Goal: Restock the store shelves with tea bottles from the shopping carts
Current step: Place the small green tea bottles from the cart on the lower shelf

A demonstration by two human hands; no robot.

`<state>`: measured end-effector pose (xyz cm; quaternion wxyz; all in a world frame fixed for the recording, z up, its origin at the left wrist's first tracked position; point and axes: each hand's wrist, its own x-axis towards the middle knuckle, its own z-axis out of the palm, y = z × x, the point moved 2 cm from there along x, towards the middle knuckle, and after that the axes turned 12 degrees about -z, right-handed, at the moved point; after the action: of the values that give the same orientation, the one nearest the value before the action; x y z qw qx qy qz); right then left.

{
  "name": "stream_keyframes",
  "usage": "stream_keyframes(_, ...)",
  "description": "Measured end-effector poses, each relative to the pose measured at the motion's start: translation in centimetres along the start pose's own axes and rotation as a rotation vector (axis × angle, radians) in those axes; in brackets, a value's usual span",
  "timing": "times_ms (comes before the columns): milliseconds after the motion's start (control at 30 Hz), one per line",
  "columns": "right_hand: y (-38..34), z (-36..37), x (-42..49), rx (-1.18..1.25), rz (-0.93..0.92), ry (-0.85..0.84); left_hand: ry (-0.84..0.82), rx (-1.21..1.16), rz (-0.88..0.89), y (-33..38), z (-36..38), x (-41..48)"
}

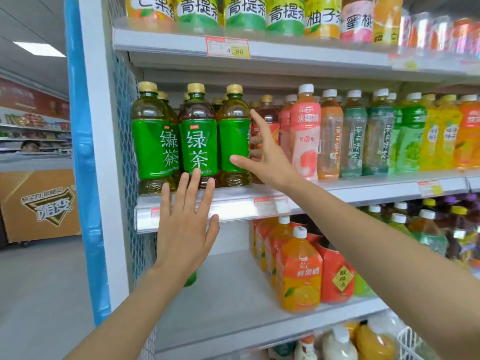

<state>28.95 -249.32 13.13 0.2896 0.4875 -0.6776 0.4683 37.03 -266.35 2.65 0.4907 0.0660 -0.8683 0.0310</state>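
On the middle shelf [233,205], the right hand [265,157] grips the rightmost green tea bottle [232,136], thumb across its label; the left hand [185,224], fingers straight and spread, touches the middle green tea bottle [198,141] low down

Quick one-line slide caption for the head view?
Left hand open before a row of gold-capped, green-labelled plastic tea bottles on the white metal shelf; right hand cups the rightmost bottle.

Right hand [262,158] cups green tea bottle [230,136] on shelf [233,205]; left hand [187,224] spread.
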Motion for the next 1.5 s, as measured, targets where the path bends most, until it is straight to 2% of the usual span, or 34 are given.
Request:
stream_keyframes(100, -0.8, -4.5, -3.5, -0.117, 0.027, 0.077, 0.104, -0.201, 0.101, 3.9, 0.2, -1.9)
stream_keyframes(167, -0.5, -8.6, -7.8, -0.142, 0.119, 0.164, 0.082, -0.418, 0.215, 8.2, 0.9, -4.1)
stream_keyframes(300, 2.4, -16.0, -21.0, -0.283, 0.553, 0.121, -0.235, -0.746, 0.389, 18.5, 4.8, -10.5)
stream_keyframes(467, 6.5, -22.4, -36.6, -0.619, 1.061, -0.046, -0.628, -0.806, 0.540, 29.3, 10.9, -20.3)
stream_keyframes(533, 8.1, -23.0, -39.8, -0.597, 1.238, -0.149, -0.741, -0.837, 0.585, 31.8, 12.4, -22.7)
stream_keyframes(600, 9.1, -22.4, -41.4, -0.509, 1.326, -0.309, -0.813, -0.827, 0.569, 32.9, 13.6, -24.3)
stream_keyframes(700, 10.1, -21.2, -42.9, -0.529, 1.278, -0.584, -0.821, -0.876, 0.511, 33.2, 14.8, -25.4)
stream_keyframes(767, 10.9, -20.8, -43.8, -0.602, 1.186, -0.642, -0.815, -0.896, 0.501, 33.1, 14.8, -25.3)
stream_keyframes(1000, 11.0, -22.1, -42.5, -0.693, 1.082, -0.554, -0.834, -0.923, 0.524, 32.9, 15.0, -24.7)
stream_keyframes(1133, 9.0, -25.2, -37.7, -0.624, 0.959, -0.364, -0.854, -0.994, 0.443, 33.6, 14.4, -23.2)
stream_keyframes(1167, 8.3, -26.1, -36.5, -0.600, 0.915, -0.320, -0.894, -1.033, 0.380, 33.9, 14.0, -22.3)
stream_keyframes(1300, 6.3, -29.1, -33.5, -0.488, 0.788, -0.182, -1.223, -1.307, 0.069, 36.1, 12.2, -18.0)
stream_keyframes(1433, 5.3, -29.9, -31.2, -0.401, 0.702, -0.146, -1.400, -1.439, -0.028, 38.8, 11.3, -14.4)
stream_keyframes(1500, 5.4, -30.1, -30.6, -0.394, 0.684, -0.158, -1.390, -1.521, -0.048, 39.5, 11.4, -13.0)
